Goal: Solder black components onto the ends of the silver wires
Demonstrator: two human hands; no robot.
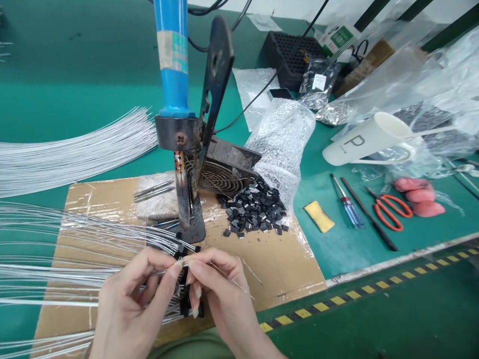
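Note:
My left hand and my right hand meet at the fingertips low in the head view, just in front of the soldering iron. Both are closed in a pinch on a thin wire, whose gripped part is mostly covered by the fingers. Fine strands trail out past my right hand toward the lower right. Beneath and beside the fingers lie black connectors on the ends of white wires that run off to the left. The blue-handled iron points down in its stand.
Loose black connector pieces are heaped on the cardboard, near a round fan grille. Further right are a yellow sponge, a screwdriver, orange-handled pliers and a white mug on its side. A wire bundle lies left.

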